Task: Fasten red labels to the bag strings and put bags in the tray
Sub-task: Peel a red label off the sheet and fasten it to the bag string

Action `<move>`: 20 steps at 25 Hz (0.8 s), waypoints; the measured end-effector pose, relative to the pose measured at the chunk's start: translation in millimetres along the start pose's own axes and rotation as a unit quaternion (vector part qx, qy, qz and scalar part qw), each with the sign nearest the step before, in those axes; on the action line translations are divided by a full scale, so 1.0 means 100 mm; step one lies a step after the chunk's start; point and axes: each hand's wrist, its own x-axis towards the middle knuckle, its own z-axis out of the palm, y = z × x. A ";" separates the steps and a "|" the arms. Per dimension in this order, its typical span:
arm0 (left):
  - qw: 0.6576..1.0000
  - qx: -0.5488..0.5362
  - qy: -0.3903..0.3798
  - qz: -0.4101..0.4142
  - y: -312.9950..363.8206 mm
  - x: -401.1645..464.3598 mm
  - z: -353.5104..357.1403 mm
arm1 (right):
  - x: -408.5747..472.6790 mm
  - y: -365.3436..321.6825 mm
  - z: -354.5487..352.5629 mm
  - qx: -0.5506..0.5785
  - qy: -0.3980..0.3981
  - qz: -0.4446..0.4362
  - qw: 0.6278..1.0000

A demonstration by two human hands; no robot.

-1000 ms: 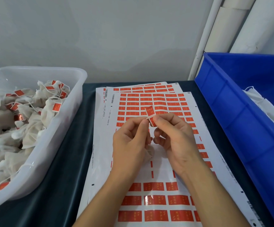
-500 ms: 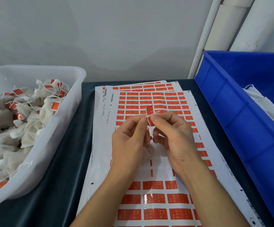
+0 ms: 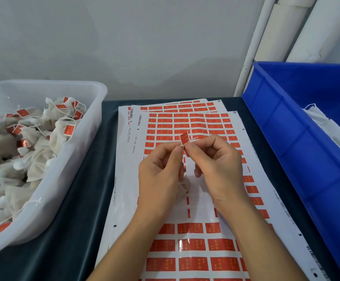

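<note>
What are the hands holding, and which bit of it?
Both hands pinch a red label and a white string together at fingertip level: left hand on the left edge, right hand on the lower part. A small bag hangs beneath.

Two hands, two bins, three label sheets.

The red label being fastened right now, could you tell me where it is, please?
In the head view, the red label is pinched with the string between left hand and right hand, above the label sheets.

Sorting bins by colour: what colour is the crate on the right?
Blue crate, head view.
</note>
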 end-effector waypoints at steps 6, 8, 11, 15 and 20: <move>1.000 0.003 -0.007 0.007 0.01 -0.01 0.00 | 0.00 0.00 0.00 -0.012 0.011 -0.011 1.000; 1.000 -0.006 -0.011 0.007 0.02 -0.01 0.00 | 0.00 0.00 0.00 -0.013 0.008 -0.014 1.000; 1.000 0.003 -0.001 0.008 0.02 0.00 -0.01 | 0.01 0.01 -0.01 -0.027 -0.007 -0.024 0.999; 0.999 0.019 0.030 -0.017 -0.02 0.04 -0.03 | 0.00 0.02 0.01 -0.058 -0.021 -0.030 0.998; 0.995 -0.018 0.057 -0.074 -0.05 0.06 -0.02 | 0.00 0.02 -0.02 -0.012 -0.060 0.002 0.998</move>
